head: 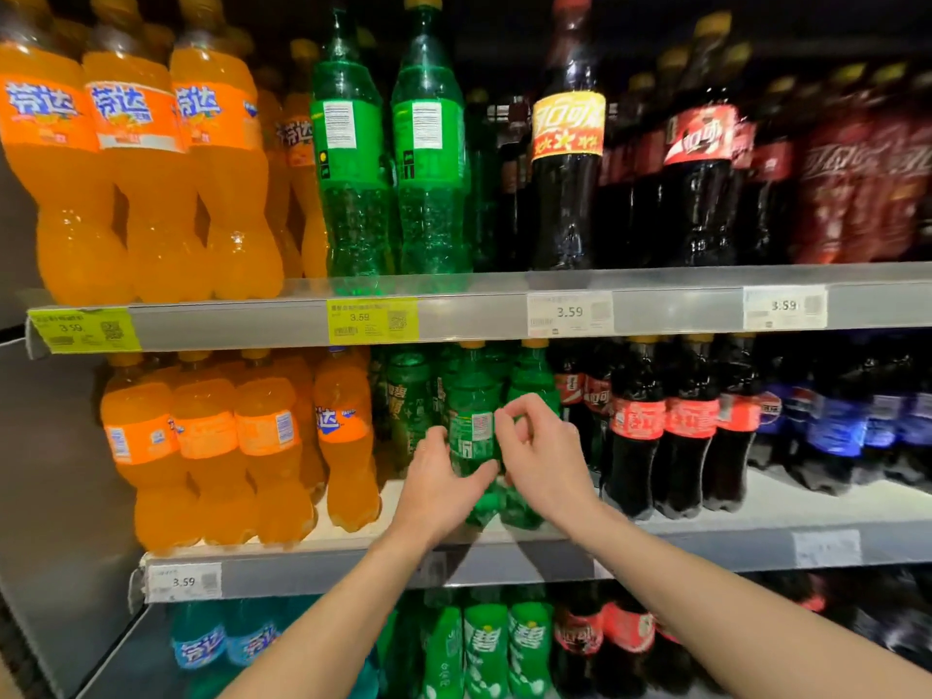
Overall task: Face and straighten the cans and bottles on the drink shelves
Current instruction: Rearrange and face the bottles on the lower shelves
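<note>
Mid-shelf, drinks aisle: on my left, the orange soda bottles [91, 158] on the top shelf show their labels forward, while the orange bottles [201, 446] on the middle shelf [706, 539] mostly show barcodes and side panels, so I judge that row unfaced. At centre, the two tall green bottles [388, 143] above also show back labels and look undone. Below them my left hand [439, 476] wraps the lower body of one green bottle [474, 436], which stands at the front edge of the middle shelf with its barcode panel facing out; my right hand [542, 451] pinches its right side at label height. This one reads as mid-turn. To the right, the cola bottles [665, 426] face forward. Further right, the blue-labelled bottles [857, 426] and the top-shelf red ones blur beyond reading. The bottom shelf is cut off, and back rows sit in shadow.
</note>
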### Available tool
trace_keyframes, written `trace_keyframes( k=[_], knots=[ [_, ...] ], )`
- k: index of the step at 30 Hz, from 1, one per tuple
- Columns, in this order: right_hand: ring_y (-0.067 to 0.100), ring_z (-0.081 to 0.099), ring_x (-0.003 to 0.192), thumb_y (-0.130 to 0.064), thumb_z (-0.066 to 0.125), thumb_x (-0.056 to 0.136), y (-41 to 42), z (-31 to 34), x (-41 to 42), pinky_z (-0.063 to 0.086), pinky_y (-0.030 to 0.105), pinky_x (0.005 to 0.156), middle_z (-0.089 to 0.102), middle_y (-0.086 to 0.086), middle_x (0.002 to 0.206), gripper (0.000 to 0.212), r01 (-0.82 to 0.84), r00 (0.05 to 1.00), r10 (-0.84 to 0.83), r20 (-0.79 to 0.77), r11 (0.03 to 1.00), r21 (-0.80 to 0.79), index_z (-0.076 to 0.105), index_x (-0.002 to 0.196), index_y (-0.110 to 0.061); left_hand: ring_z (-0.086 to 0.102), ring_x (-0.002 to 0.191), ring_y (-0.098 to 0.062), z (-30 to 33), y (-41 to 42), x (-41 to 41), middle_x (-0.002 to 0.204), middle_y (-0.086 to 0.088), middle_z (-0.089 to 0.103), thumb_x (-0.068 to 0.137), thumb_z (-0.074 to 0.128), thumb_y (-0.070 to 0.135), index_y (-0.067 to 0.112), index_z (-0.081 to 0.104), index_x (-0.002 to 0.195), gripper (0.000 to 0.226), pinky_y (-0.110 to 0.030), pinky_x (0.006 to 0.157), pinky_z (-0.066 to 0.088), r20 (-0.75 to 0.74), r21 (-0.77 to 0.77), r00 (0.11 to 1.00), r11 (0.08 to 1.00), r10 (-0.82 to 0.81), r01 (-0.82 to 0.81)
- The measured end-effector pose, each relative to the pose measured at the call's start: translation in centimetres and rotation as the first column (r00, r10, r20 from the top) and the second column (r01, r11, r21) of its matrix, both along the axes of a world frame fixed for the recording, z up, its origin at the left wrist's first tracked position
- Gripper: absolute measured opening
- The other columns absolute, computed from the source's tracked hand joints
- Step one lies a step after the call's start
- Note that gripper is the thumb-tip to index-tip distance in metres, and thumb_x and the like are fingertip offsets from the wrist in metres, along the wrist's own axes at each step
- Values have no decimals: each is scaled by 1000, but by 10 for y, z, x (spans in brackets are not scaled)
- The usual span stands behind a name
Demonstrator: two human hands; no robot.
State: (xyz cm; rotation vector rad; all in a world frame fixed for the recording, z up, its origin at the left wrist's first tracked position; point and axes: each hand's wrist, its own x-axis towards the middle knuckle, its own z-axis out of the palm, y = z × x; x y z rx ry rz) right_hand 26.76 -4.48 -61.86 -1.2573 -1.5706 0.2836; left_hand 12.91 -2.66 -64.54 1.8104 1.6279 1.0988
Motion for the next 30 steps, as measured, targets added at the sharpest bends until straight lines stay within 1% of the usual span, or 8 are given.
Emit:
trace_keyframes(
  k=[4,10,12,15,18,21,25,30],
  knots=[
    [8,65,54,-28,54,102,-2,-2,2,52,27,60,61,-1,54,9,-56,998,59,30,995,-85,60,99,-21,59,107,-12,-8,6,-1,116,7,63,89,71,39,24,45,116,41,-27,83,46,-11,20,1000,1000,1,0],
    [3,65,64,-28,56,100,-1,-18,-18,47,19,64,67,-2,61,17,-66,994,79,77,984,-166,61,112,-17,57,118,-22,-11,-3,-20,130,-2,58,89,70,43,15,41,138,63,-46,98,51,5,73,986,983,168,-168],
    [7,67,75,-30,55,100,1,-23,-24,49,20,69,71,-4,83,27,-70,990,94,106,974,-216,59,123,-15,55,117,-24,-12,-3,-28,128,-5,57,92,68,36,12,41,137,58,-40,98,49,11,75,974,971,226,-226],
    [21,65,111,-27,53,102,2,-28,-35,47,27,95,61,7,134,46,-62,980,110,163,960,-272,48,144,-8,56,110,-21,-13,-3,-35,121,-5,59,94,66,31,13,45,129,44,-32,89,47,11,89,968,964,252,-252],
    [26,47,134,-24,53,103,3,-31,-42,39,30,106,49,14,146,56,-38,978,99,185,951,-306,35,151,-3,58,109,-24,-17,-4,-34,119,-5,60,95,65,31,13,47,128,42,-35,89,50,-10,140,964,955,266,-262],
    [29,48,129,-21,53,103,8,-35,-49,41,34,103,50,16,138,54,-5,979,72,189,943,-332,32,148,0,59,106,-27,-19,-5,-32,119,-8,58,96,62,31,10,45,132,45,-38,86,51,-39,172,956,944,292,-281],
    [28,54,104,-21,56,101,29,-44,-62,41,33,78,52,17,123,35,66,990,-14,138,923,-379,40,126,-2,59,102,-29,-24,-2,-34,118,-10,56,97,60,33,9,43,137,49,-38,83,51,-54,196,952,938,301,-285],
    [37,60,109,-27,57,101,50,-53,-80,46,37,77,45,21,131,41,136,991,-125,54,894,-427,39,127,-1,58,100,-28,-28,0,-35,117,-10,54,98,60,32,8,41,138,50,-43,84,53,-34,224,956,935,290,-276]
  ],
)
